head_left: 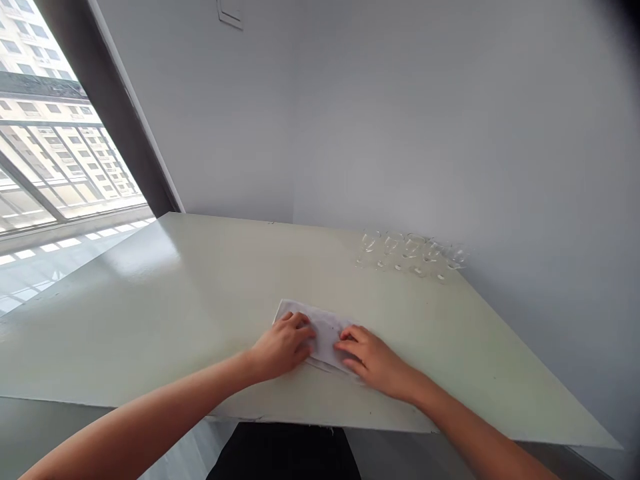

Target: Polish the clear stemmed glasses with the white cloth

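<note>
A white folded cloth (326,335) lies flat on the table near its front edge. Over its left part rests my left hand (284,343), its fingers bent, apart and touching the top of the cloth. My right hand (373,360) lies on the right part, fingers spread and thumb toward me. Neither hand visibly grips the cloth, and a short strip of it shows between them. My palms hide its two ends in part.
Several clear stemmed glasses (410,253) stand grouped at the table's back right, by the grey wall (400,120). The pale glossy table (200,300) ends just in front of my body. A window (60,133) is at the left.
</note>
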{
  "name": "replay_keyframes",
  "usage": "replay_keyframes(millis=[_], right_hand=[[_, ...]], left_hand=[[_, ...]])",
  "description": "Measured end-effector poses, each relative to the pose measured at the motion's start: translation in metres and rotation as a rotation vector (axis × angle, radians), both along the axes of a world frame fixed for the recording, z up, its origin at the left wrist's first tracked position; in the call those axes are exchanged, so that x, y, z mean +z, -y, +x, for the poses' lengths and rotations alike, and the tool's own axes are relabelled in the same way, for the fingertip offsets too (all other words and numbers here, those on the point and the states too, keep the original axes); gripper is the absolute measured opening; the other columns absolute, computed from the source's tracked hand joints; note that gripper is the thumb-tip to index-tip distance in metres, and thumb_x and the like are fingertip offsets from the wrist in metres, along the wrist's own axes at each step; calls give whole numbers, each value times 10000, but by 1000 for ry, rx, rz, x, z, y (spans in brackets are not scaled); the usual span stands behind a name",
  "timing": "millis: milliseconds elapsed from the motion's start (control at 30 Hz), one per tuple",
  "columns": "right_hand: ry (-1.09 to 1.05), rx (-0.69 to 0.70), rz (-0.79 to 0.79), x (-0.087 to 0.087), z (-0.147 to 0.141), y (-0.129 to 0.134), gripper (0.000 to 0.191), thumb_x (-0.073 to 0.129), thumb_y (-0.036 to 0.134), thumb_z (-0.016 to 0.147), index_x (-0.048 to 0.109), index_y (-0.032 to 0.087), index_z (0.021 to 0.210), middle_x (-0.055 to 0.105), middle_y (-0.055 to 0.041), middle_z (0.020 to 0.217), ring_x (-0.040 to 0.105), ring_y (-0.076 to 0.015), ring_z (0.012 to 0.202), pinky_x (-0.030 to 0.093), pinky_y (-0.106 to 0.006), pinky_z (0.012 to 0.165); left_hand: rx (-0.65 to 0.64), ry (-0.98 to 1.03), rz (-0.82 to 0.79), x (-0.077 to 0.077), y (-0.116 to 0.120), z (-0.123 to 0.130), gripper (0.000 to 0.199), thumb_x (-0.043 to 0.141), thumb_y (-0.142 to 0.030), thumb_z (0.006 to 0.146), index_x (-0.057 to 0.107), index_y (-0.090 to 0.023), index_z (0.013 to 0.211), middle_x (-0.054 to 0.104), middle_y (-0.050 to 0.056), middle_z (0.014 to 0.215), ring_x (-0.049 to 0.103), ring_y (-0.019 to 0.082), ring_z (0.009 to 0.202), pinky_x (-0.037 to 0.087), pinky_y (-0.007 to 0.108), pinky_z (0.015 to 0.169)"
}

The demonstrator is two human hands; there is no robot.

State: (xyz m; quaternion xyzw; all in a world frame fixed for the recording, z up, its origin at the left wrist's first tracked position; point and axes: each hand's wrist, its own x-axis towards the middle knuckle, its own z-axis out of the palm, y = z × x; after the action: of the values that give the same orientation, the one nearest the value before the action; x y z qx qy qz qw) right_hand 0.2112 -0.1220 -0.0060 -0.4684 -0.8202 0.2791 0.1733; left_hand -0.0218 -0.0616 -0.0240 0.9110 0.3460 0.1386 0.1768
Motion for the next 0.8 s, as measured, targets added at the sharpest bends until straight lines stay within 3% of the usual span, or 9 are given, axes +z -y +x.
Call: replay_keyframes(millis=[133, 200, 267, 400, 533, 667, 800], right_hand=[[-173, 72, -173, 13, -21, 10, 346, 477, 294, 830, 537, 329, 1170, 423, -20, 1295, 539, -174, 968, 493, -277, 716], [-263, 11, -123, 19, -21, 2, 293, 458, 306, 839, 577, 326, 1107, 445, -12, 1277, 534, -174, 981, 488, -262, 693], [-335, -139, -11, 16, -14, -14, 227, 466, 315, 833, 632, 290, 985, 524, -27, 1181, 537, -185, 970, 474, -275, 718], [-431, -446, 46, -11, 6, -44, 214, 482, 372, 812, 636, 239, 880, 611, -46, 965, 578, -178, 780, 463, -297, 699], [-358, -566, -99, -40, 19, -54, 307, 512, 467, 761, 631, 223, 906, 611, -33, 733, 570, -186, 666, 452, -280, 574], [-272, -622, -236, -51, 28, -56, 399, 509, 535, 729, 630, 215, 935, 578, -12, 662, 521, -147, 548, 427, -249, 492], [-252, -646, -284, -53, 32, -58, 437, 499, 561, 714, 636, 204, 924, 560, -3, 628, 486, -122, 496, 430, -236, 481]], left_hand=[[140, -87, 169, -1, -24, 7, 298, 415, -325, 843, 587, -184, 1041, 411, 135, 1293, 373, 301, 1182, 291, 472, 975], [171, -97, 189, -3, -28, 20, 388, 403, -358, 846, 509, -154, 1160, 334, 176, 1351, 287, 334, 1249, 245, 503, 997], [136, -121, 144, -10, -26, 35, 554, 401, -449, 831, 384, -124, 1279, 275, 215, 1380, 226, 369, 1276, 211, 534, 1000], [2, -155, 84, -26, -42, 61, 785, 284, -609, 809, 219, -58, 1364, 202, 234, 1411, 123, 364, 1313, 128, 502, 1042], [-121, -213, 80, -31, -100, 72, 776, 253, -623, 811, 244, -78, 1364, 177, 177, 1439, 119, 297, 1330, 98, 433, 1067], [-10, -279, 71, -34, -167, 60, 674, 170, -579, 847, 245, -166, 1374, 147, 85, 1464, 89, 242, 1342, 75, 416, 1071], [274, -345, 30, -32, -217, -1, 639, 177, -548, 859, 235, -178, 1376, 146, 83, 1465, 100, 231, 1341, 70, 418, 1067]])
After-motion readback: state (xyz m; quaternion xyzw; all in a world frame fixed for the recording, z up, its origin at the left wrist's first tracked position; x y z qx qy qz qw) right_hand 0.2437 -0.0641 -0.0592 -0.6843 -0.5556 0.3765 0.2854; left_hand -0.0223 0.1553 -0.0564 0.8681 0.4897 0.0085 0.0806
